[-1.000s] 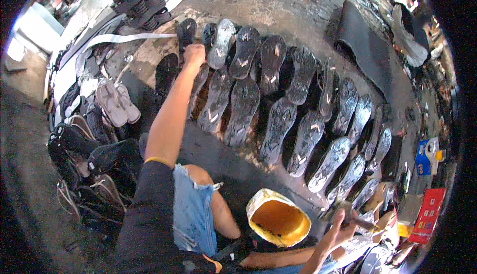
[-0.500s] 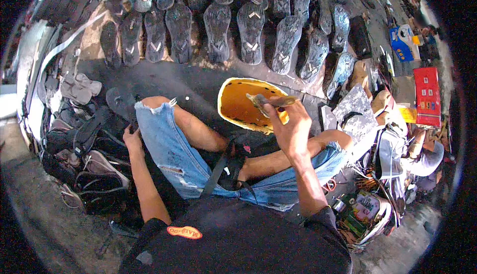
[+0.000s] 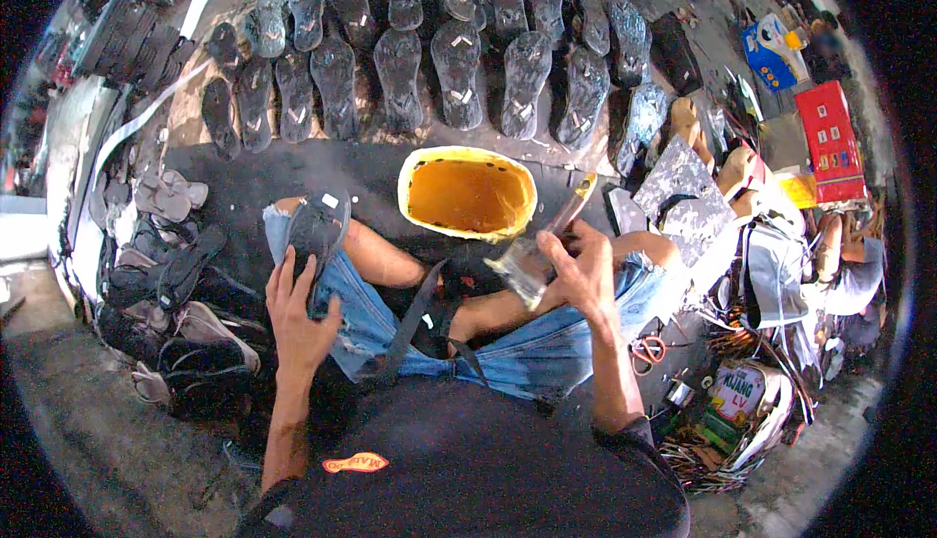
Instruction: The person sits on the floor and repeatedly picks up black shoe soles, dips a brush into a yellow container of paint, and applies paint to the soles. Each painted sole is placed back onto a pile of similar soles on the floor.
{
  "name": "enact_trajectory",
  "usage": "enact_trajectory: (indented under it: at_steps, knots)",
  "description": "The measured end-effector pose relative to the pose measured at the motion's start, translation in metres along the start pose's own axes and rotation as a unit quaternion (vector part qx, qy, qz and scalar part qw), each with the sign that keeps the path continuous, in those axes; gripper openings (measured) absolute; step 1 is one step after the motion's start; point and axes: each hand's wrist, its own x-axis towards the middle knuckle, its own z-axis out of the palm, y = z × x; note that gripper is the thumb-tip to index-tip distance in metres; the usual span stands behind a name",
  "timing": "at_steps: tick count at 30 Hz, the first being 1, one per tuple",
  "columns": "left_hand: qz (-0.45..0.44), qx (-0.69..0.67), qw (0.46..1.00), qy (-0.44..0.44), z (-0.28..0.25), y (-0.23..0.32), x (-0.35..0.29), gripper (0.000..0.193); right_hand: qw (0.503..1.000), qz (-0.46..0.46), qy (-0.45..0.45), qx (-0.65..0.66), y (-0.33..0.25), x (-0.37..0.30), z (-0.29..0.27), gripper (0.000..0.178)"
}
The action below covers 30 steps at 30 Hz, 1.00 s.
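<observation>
My left hand (image 3: 301,321) grips the near end of a dark sandal (image 3: 318,228) at my left knee. Its fingers lie on the sandal and the thumb stands apart. A small pale mark shows near the sandal's far end. In my right hand (image 3: 588,274) is a wide brush (image 3: 535,267), held by its handle, with the pale, caked bristles pointing down over my right shin. A yellow-rimmed tub (image 3: 405,214) with amber-brown contents stands on the ground beyond my legs.
Rows of dark sandal soles (image 3: 399,74) lie across the far side. Sandals (image 3: 207,338) pile up at my left. To the right are a red box (image 3: 832,143), a blue-and-white box (image 3: 774,55), orange-handled scissors (image 3: 648,353) and a container of tools (image 3: 747,421).
My left hand has brought the sandal from beside my left knee up onto it. My right hand has drawn the brush away from the tub, toward me.
</observation>
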Motion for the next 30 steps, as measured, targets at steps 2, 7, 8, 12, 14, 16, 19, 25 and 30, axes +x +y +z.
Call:
enact_trajectory:
  at_steps: [2,7,8,12,14,16,19,25,30]
  knots:
    - [-0.033,-0.035,0.999,0.016,0.009,-0.005,0.005,0.054,0.986,-0.018,0.036,0.163,-0.012,0.003,0.003,0.031]
    - [-0.216,-0.734,0.638,-0.088,0.002,0.048,0.04,0.051,0.931,-0.071,0.155,0.322,-0.072,0.034,-0.016,0.025]
    - [-0.19,-0.79,0.567,-0.133,0.004,0.064,0.044,0.048,0.943,-0.125,0.129,0.279,-0.084,0.04,-0.006,0.03]
    - [-0.189,-0.865,0.433,-0.168,0.033,0.085,0.05,0.06,0.885,-0.46,-0.062,0.046,-0.133,0.023,0.062,0.031]
    - [-0.157,-0.847,0.464,-0.207,0.037,0.085,0.049,0.066,0.848,-0.527,0.06,-0.02,-0.146,0.034,0.068,0.035]
    - [-0.194,-0.824,0.49,-0.208,0.031,0.09,0.038,0.067,0.842,-0.506,0.185,-0.003,-0.161,0.052,0.064,0.033]
    - [-0.164,-0.893,0.371,-0.194,0.031,0.084,0.048,0.068,0.852,-0.517,0.082,-0.001,-0.131,0.004,0.071,0.031]
    - [-0.158,-0.88,0.386,-0.226,0.038,0.081,0.039,0.068,0.908,-0.347,0.179,0.154,-0.144,0.066,0.031,0.026]
    - [-0.101,-0.874,0.392,-0.268,0.033,0.089,0.045,0.078,0.904,-0.403,0.143,-0.005,-0.145,0.036,0.018,0.035]
